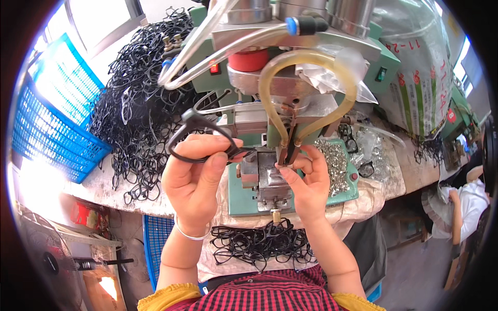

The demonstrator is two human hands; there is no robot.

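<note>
My left hand [194,181] pinches a black eyeglass frame [194,123] between thumb and fingers, raised just left of the press. One end of the frame points toward the metal fixture block [273,181] under the press head. At the right of that block, my right hand [311,181] has its thumb and forefinger brought together beside the press's lower tips [288,153]. Whatever lies between those right fingers is too small or hidden to make out. A looped yellowish tube [265,78] runs down to the tips above them.
Many black eyeglass frames [140,98] are heaped at the left beside a blue basket [57,129]. More frames [259,243] lie on cloth before me. A green tray [353,193] holds small metal parts. A large plastic sack [415,78] stands right; another person [461,207] sits beyond.
</note>
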